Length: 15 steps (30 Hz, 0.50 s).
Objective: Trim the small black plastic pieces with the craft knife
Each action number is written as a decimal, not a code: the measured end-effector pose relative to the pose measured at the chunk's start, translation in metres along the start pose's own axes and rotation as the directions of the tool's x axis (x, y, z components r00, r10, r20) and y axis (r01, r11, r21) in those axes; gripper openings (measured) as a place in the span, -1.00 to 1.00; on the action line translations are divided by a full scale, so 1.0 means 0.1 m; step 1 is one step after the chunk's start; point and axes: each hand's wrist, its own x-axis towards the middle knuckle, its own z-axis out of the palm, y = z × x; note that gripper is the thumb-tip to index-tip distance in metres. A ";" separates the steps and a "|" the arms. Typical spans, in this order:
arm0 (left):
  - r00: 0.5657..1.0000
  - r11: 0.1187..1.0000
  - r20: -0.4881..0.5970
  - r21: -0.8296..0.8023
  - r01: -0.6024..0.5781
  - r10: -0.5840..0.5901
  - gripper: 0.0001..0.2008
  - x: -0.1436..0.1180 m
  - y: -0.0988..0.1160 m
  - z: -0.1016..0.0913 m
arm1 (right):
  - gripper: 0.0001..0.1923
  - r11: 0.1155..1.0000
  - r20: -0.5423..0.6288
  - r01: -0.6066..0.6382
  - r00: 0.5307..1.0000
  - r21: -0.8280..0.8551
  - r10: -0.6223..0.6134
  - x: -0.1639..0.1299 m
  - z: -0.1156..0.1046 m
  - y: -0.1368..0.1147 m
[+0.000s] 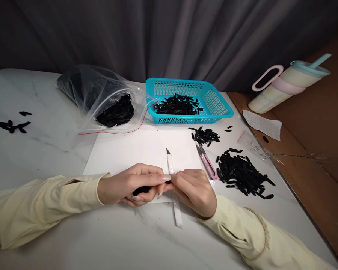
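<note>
My left hand (138,183) is closed round some small black pieces (142,190) in its palm. Its thumb and fingertip meet my right hand (195,189) at a small black strip (168,182), which both hands pinch; the fingers cover most of it. A craft knife (170,161) with a white-wrapped handle passes beneath the fingertips, its dark blade pointing away from me. Under it lies a white paper sheet (124,150). Right of my right hand are pink thread snips (208,165) and a large heap of black strips (242,172).
Behind stand a turquoise basket (190,120) and an unzipped clear bag (87,90), both holding black strips. A smaller pile (205,135) lies before the basket, and loose strips (12,126) at far left. A tumbler (287,88), paper slip (263,125) and small plastic bag (252,144) are at right.
</note>
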 end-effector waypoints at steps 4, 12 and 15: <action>0.999 0.999 0.011 0.034 -0.041 0.041 -0.72 0.00 0.00 0.00 | -0.82 1.000 -0.049 0.012 0.999 0.020 -0.011 -0.02 0.00 0.00; 0.995 0.987 0.003 0.129 -0.099 0.100 -0.70 -0.01 0.02 0.00 | -0.92 0.993 -0.112 0.115 0.987 -0.003 -0.114 -0.01 -0.09 0.00; 0.995 0.987 0.003 0.128 -0.097 0.097 -0.69 -0.01 0.01 -0.01 | -0.89 0.992 -0.115 0.124 0.986 0.005 -0.123 0.00 -0.10 0.02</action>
